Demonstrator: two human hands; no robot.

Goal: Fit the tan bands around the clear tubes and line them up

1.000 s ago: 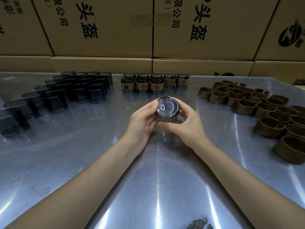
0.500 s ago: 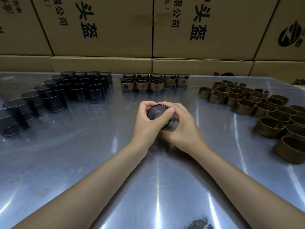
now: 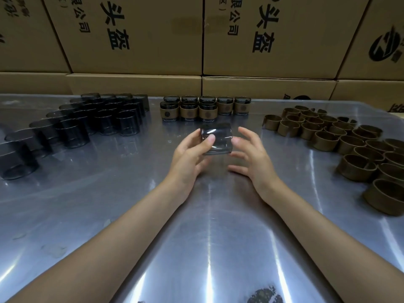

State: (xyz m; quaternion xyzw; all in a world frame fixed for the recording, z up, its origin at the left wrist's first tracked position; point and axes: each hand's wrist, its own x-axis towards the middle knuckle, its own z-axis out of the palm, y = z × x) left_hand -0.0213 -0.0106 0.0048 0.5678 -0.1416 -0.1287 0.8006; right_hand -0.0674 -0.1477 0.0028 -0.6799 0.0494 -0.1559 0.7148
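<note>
Presently, status: I note one bare tube in hand, no band on it, work held above the counter [image 3: 196, 248]
Left hand [image 3: 188, 156]: grip clamped on the clear tube [image 3: 216, 138], thumb across its near wall, fingers behind; the tube lies on its side, lifted off the surface
Right hand [image 3: 251, 154]: fingers spread and loosely bent, holding nothing; it sits just beside the tube's right end, and I cannot tell whether a fingertip touches it
Tube stock [image 3: 91, 121]: bare tubes stand in rows at far left, well apart from the hands
Band stock [image 3: 341, 138]: loose tan bands lie clustered at far right, none in either hand
Finished row [image 3: 205, 108]: banded tubes stand lined up at the far centre, in front of the cardboard boxes [image 3: 153, 36]
Step judged: a band must next be fetched from the right and slid over the held tube
Risk one: a one-handed hold on smooth clear wall; a slackened thumb could let it roll out and strike the metal
Risk two: a reach into the crowded bands may drag neighbours along or knock them over
Risk three: a band pushed on askew could jam partway and sit crooked against the row
</note>
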